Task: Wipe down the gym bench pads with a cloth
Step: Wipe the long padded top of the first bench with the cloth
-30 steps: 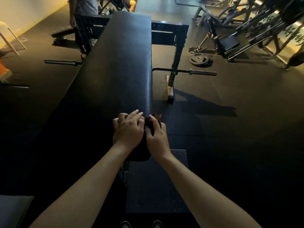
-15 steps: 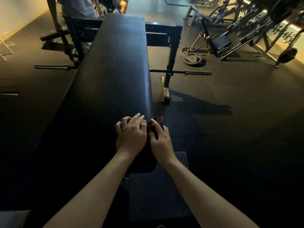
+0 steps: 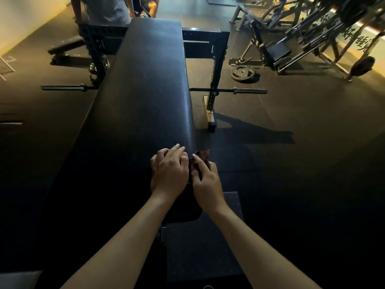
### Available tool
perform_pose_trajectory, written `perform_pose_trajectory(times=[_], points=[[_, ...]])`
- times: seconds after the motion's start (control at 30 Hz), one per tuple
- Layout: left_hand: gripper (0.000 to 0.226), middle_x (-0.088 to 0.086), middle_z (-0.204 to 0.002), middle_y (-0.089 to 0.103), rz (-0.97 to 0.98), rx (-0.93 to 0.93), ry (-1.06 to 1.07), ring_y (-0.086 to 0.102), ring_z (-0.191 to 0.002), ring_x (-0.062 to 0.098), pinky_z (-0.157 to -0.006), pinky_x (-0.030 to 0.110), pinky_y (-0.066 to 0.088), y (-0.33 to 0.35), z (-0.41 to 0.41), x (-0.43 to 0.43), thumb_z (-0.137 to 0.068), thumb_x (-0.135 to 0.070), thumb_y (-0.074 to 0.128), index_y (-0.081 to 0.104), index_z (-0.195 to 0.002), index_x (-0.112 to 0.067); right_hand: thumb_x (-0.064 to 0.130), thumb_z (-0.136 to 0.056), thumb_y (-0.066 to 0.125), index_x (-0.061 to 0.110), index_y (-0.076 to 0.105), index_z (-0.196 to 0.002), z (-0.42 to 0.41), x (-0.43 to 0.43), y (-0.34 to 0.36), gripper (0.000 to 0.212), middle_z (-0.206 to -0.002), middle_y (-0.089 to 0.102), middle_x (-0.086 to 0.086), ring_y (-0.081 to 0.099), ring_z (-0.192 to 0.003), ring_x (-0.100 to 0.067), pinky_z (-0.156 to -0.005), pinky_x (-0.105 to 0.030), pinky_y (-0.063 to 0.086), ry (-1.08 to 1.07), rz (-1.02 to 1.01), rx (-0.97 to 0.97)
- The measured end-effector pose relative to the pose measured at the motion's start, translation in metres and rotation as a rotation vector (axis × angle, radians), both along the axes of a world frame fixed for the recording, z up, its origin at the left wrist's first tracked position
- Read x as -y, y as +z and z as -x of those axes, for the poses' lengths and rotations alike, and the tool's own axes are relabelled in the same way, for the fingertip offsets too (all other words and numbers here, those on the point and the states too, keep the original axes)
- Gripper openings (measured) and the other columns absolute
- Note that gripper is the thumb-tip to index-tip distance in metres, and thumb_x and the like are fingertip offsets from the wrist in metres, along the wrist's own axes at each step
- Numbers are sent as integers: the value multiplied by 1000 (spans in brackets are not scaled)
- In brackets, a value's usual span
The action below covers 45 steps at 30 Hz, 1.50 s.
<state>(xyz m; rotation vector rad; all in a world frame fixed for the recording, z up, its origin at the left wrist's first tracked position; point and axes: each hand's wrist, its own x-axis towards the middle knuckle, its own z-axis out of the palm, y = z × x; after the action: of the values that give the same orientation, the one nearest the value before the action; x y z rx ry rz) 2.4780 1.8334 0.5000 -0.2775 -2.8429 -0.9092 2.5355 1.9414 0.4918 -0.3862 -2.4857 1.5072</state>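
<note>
Hands: left hand [image 3: 169, 172] lies flat on top of the bench pad [image 3: 145, 90] at its right edge, fingers fairly straight; right hand [image 3: 206, 182] just beside it, fingers curled, pinching the cloth [image 3: 201, 155]
Cloth: dark reddish-brown, bunched; pokes out past the right fingertips over the pad's right side, centre of frame; whether any runs under the left palm, cannot tell
Change: next to none over the last second; both hands stay paired at the same edge spot near the pad's lower end; only the view shifted, more of the near end shows
Meaning: reads as regripping or scrubbing one edge patch, not a long stroke; pad's long top toward upper centre likely yet to wipe
Around: barbell [image 3: 239, 91] right of pad; weight plate [image 3: 242, 73] on floor, upper right; another person [image 3: 108, 9] standing, upper left
</note>
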Motion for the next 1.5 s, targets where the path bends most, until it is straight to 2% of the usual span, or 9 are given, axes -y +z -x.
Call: perform_pose_trajectory(times=[0.2,0.33,0.6,0.8,1.0,1.13,1.23,1.43,1.5], points=[[44,-8,-150,49,12,13,-11,34,-135,14,-118,39,17,0,1,-1,-105,-38,34,59,-138,-24,29,-103,49,24,53,-142,70,-13,11,39,-139,41,-5,48,-125,-15,-99,-17,31,17,58,96],[53,-12,-150,48,-7,43,-3,33,-137,16,-116,37,18,-4,3,0,-100,-47,25,57,-139,-29,39,-105,42,32,57,-136,32,-4,12,35,-133,46,4,51,-116,-7,-99,-22,40,-13,91,27],[48,-12,-150,48,-34,53,12,32,-136,11,-116,34,16,0,4,-2,-103,-40,29,57,-139,-26,20,-102,51,27,46,-147,53,-10,14,46,-136,46,-8,49,-123,-18,-102,-22,37,31,51,69],[50,-14,-152,44,-11,73,28,31,-137,12,-114,33,17,-3,6,-3,-101,-46,27,54,-141,-31,23,-97,57,34,53,-121,47,-12,11,27,-115,61,0,58,-97,-7,-76,-20,44,5,69,-21],[44,-13,-155,40,111,35,62,30,-134,10,-114,33,16,5,5,-9,-105,-40,34,51,-144,-29,17,-96,60,26,61,-128,52,-22,-1,33,-127,61,5,57,-115,-6,-98,-23,46,96,94,-72],[46,-15,-158,35,159,58,135,26,-129,10,-113,35,21,8,15,-23,-105,-41,34,46,-148,-30,14,-97,59,23,61,-130,111,-44,4,34,-136,57,2,53,-124,-12,-100,-16,40,204,60,-39],[45,-16,-157,35,152,67,205,22,-124,7,-113,37,24,13,24,-38,-105,-40,35,47,-147,-31,16,-98,58,21,60,-132,145,-53,6,35,-138,54,-1,52,-126,-16,-109,-32,42,242,107,-9],[42,-16,-152,44,171,40,327,32,-128,10,-112,35,25,12,28,-52,-105,-39,38,52,-144,-31,21,-100,55,22,61,-128,103,-62,-8,28,-132,55,7,51,-112,1,-88,1,35,301,160,-70],[41,-15,-152,45,193,41,347,34,-129,11,-111,35,24,10,28,-54,-105,-38,38,52,-143,-31,22,-101,55,24,60,-130,94,-63,-14,30,-140,50,8,49,-122,-2,-94,-2,32,348,176,-70]])
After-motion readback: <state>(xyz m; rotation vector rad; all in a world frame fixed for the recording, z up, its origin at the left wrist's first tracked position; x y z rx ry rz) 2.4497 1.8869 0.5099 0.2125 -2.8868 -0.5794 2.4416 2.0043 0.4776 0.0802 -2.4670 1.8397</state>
